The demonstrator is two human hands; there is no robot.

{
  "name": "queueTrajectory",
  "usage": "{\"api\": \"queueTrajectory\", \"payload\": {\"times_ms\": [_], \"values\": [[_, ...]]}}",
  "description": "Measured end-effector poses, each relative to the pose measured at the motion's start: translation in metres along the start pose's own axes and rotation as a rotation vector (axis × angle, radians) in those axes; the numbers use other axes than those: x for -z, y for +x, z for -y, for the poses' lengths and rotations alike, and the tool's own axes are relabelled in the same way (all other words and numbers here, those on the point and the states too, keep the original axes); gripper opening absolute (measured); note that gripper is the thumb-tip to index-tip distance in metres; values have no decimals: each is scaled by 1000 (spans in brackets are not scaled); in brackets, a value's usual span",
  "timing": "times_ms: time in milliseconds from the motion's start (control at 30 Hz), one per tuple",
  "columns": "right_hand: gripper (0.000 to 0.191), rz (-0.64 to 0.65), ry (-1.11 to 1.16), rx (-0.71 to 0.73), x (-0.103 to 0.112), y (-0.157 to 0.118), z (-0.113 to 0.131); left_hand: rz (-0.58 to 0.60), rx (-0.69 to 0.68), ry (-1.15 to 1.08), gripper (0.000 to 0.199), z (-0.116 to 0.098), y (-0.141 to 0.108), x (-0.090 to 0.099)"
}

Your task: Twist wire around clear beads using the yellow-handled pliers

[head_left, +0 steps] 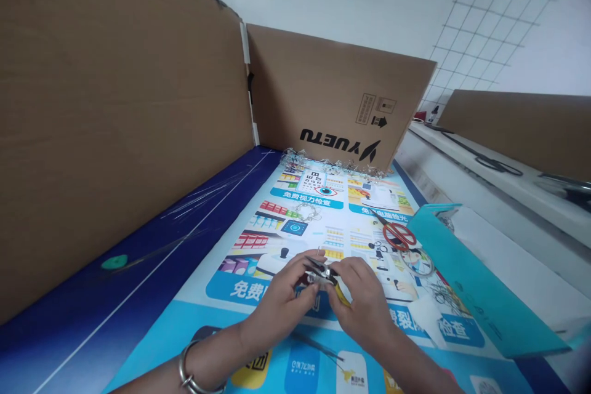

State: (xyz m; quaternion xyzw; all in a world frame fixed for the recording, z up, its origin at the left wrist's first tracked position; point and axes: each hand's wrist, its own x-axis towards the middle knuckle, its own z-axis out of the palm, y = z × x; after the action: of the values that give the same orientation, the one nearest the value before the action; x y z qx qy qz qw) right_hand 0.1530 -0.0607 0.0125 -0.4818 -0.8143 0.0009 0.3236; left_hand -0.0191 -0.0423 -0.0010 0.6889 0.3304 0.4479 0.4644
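My right hand (367, 298) is wrapped round a pair of pliers with yellow handles (341, 295). The dark metal jaws point to the left, towards my left hand (281, 295). Between the closed fingers and thumb of that hand is a small shiny piece (314, 276), which looks like bent wire, right at the pliers' jaws. My fingers hide part of it, so its exact shape cannot be made out. Below the hands, a few thin dark wires (318, 348) lie on the printed sheet (277, 326).
Red-handled scissors (399, 237) lie on the right, near a coil of wire (418, 263) and loose wire pieces (446, 298). A teal box (484, 295) stands beyond. Cardboard panels (341, 92) wall the back and left. Tangled wire pieces (332, 167) line the back; a green item (114, 262) lies left.
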Motion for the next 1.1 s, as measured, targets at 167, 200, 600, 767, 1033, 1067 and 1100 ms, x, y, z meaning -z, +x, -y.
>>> {"api": "queueTrajectory", "payload": {"times_ms": [167,200,600,767,1033,1067,1100], "values": [[26,43,-278,47,7,-1,-6,-39,-13,122,31,7,6,4],[26,45,-323,50,8,-1,-7,-45,-8,144,30,8,6,5],[25,93,-323,-72,1,-1,-6,-85,342,-285,33,6,13,5],[24,79,-63,-108,-9,-7,-20,-94,339,-448,29,8,15,10],[24,19,-40,-36,-10,-10,-27,-12,307,-612,21,10,17,13],[24,18,-49,-35,-10,-10,-29,-3,311,-608,21,11,17,13],[23,17,-59,-37,-10,-10,-31,6,318,-593,22,11,17,14]]}}
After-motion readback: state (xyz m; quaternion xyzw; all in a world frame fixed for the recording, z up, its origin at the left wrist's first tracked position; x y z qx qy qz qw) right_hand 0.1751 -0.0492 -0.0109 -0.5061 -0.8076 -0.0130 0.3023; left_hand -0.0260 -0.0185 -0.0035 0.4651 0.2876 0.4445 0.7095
